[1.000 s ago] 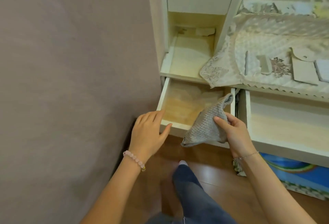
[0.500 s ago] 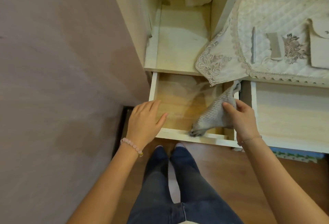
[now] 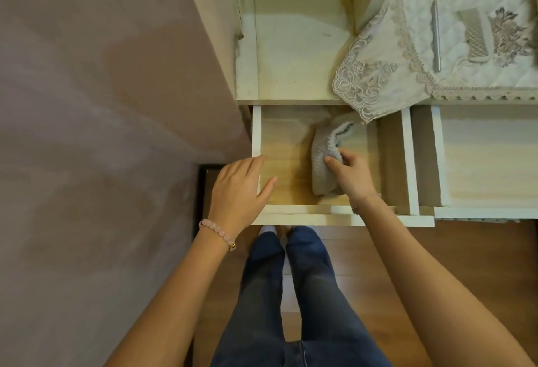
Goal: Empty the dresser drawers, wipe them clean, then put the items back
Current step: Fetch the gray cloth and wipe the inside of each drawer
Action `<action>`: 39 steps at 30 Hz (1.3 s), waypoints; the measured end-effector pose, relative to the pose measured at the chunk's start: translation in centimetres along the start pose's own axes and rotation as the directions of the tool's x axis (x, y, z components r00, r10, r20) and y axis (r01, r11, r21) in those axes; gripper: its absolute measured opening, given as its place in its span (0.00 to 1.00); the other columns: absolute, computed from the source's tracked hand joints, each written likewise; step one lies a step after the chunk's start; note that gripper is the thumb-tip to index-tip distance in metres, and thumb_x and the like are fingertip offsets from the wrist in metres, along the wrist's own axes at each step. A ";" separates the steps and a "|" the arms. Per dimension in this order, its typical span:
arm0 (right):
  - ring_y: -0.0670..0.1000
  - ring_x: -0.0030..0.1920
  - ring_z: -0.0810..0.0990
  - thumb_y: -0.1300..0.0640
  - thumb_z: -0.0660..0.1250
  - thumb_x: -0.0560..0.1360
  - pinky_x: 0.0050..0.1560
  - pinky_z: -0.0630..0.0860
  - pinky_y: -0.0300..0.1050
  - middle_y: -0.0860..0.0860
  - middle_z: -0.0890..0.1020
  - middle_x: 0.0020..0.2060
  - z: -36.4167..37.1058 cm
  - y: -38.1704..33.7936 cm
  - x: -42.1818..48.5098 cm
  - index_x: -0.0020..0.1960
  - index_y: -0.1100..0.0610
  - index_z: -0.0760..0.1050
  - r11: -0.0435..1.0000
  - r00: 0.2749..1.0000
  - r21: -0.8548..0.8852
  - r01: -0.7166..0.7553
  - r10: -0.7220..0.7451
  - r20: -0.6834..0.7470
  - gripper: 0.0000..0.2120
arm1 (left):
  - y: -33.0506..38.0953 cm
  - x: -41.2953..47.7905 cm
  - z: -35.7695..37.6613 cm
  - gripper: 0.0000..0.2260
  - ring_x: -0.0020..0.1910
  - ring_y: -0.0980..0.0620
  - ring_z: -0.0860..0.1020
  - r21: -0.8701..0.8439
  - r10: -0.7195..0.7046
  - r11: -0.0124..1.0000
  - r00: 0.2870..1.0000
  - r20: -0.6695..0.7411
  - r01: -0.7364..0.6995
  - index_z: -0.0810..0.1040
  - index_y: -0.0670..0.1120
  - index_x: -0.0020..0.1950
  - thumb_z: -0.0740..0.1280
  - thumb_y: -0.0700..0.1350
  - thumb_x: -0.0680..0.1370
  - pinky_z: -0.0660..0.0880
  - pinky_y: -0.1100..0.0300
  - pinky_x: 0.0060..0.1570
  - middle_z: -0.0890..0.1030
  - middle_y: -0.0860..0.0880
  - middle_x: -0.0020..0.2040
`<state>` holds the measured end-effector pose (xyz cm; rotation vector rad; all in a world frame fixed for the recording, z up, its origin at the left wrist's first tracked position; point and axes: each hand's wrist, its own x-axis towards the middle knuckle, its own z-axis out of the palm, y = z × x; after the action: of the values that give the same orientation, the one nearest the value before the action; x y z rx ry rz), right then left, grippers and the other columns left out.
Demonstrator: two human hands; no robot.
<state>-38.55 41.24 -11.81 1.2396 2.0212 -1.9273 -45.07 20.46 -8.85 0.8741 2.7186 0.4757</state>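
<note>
A white dresser drawer (image 3: pixel 305 219) with a pale wood bottom stands pulled out below me, with nothing in it but a grey textured cloth (image 3: pixel 323 159). My right hand (image 3: pixel 352 176) grips that cloth inside the drawer, against its bottom. My left hand (image 3: pixel 240 192) rests on the drawer's left wall near the front corner, fingers extended and thumb inside the drawer. A second drawer (image 3: pixel 483 213) is pulled out to the right and looks bare.
Above the drawers, a quilted lace-edged cover (image 3: pixel 387 75) drapes over the dresser top and carries a comb (image 3: pixel 473 35) and a thin metal stick (image 3: pixel 435 36). An open shelf compartment (image 3: pixel 297 46) sits above the left drawer. A mauve wall (image 3: pixel 102 104) is close on my left.
My right hand has carried the cloth from above the drawer front down into the drawer. The view has tilted down and closer. My left hand stays at the front left corner.
</note>
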 end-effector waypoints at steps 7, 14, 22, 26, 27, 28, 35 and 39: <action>0.50 0.48 0.75 0.57 0.65 0.75 0.47 0.74 0.45 0.54 0.77 0.58 -0.1 3.1 3.1 0.66 0.57 0.68 0.954 0.964 -0.250 -0.163 0.100 -0.248 0.20 | -1.3 1.0 1.1 0.20 0.59 0.45 0.75 0.002 0.028 1.000 0.999 0.017 -0.028 0.72 0.43 0.65 0.62 0.52 0.78 0.70 0.52 0.58 0.78 0.45 0.60; 0.57 0.68 0.67 0.60 0.65 0.74 0.68 0.62 0.46 0.57 0.68 0.68 0.3 3.5 3.6 0.70 0.60 0.65 0.680 0.921 -0.688 0.254 -0.386 -0.042 0.25 | -1.6 3.5 3.1 0.28 0.72 0.48 0.61 -0.069 -0.030 0.997 0.997 0.069 0.035 0.56 0.43 0.75 0.61 0.51 0.78 0.65 0.51 0.66 0.54 0.47 0.77; 0.52 0.76 0.50 0.52 0.58 0.78 0.75 0.48 0.49 0.53 0.54 0.76 2.7 5.8 4.6 0.75 0.58 0.52 0.456 0.932 -0.826 0.332 -0.295 0.212 0.29 | -1.7 5.0 5.1 0.35 0.51 0.50 0.76 -0.082 -0.039 0.996 0.998 0.052 0.044 0.44 0.44 0.76 0.63 0.43 0.77 0.71 0.65 0.37 0.38 0.50 0.77; 0.52 0.76 0.50 0.52 0.58 0.78 0.75 0.48 0.49 0.53 0.54 0.76 2.8 6.3 4.6 0.75 0.57 0.52 0.445 0.930 -0.833 0.330 -0.303 0.207 0.29 | -2.0 4.7 5.6 0.35 0.40 0.57 0.71 -0.128 -0.025 0.991 0.999 0.039 0.030 0.43 0.46 0.76 0.62 0.40 0.76 0.58 0.73 0.28 0.38 0.53 0.77; 0.51 0.76 0.50 0.52 0.58 0.78 0.75 0.48 0.49 0.53 0.54 0.76 2.8 6.5 4.5 0.75 0.57 0.52 0.443 0.931 -0.834 0.327 -0.302 0.205 0.29 | -2.1 4.5 5.7 0.35 0.40 0.58 0.69 -0.132 -0.021 0.991 0.999 0.037 0.026 0.43 0.46 0.76 0.62 0.40 0.76 0.58 0.72 0.29 0.38 0.53 0.77; 0.51 0.76 0.50 0.52 0.58 0.78 0.75 0.48 0.49 0.52 0.54 0.76 2.9 6.7 4.3 0.75 0.57 0.52 0.445 0.932 -0.835 0.324 -0.302 0.200 0.29 | -2.2 4.3 5.8 0.35 0.39 0.59 0.68 -0.135 -0.018 0.991 0.999 0.036 0.022 0.43 0.46 0.76 0.62 0.41 0.76 0.59 0.72 0.30 0.37 0.53 0.76; 0.51 0.76 0.50 0.53 0.58 0.78 0.75 0.47 0.49 0.52 0.55 0.76 3.2 7.4 3.6 0.75 0.56 0.53 0.461 0.936 -0.833 0.305 -0.306 0.173 0.29 | -2.4 2.8 6.0 0.35 0.36 0.58 0.68 -0.177 -0.007 0.984 0.999 0.033 0.013 0.44 0.47 0.76 0.62 0.43 0.76 0.60 0.71 0.30 0.40 0.55 0.77; 0.51 0.76 0.50 0.53 0.58 0.78 0.75 0.47 0.49 0.52 0.54 0.76 3.2 7.3 3.6 0.75 0.57 0.52 0.457 0.935 -0.833 0.310 -0.305 0.180 0.28 | -2.5 3.6 5.8 0.34 0.41 0.58 0.71 -0.200 -0.011 0.980 1.000 0.019 0.014 0.43 0.46 0.76 0.61 0.43 0.77 0.66 0.69 0.31 0.40 0.55 0.77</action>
<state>-38.14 39.29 -20.37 0.5965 2.7571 -0.6526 -47.30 21.97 -15.60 0.8027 2.6017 0.7206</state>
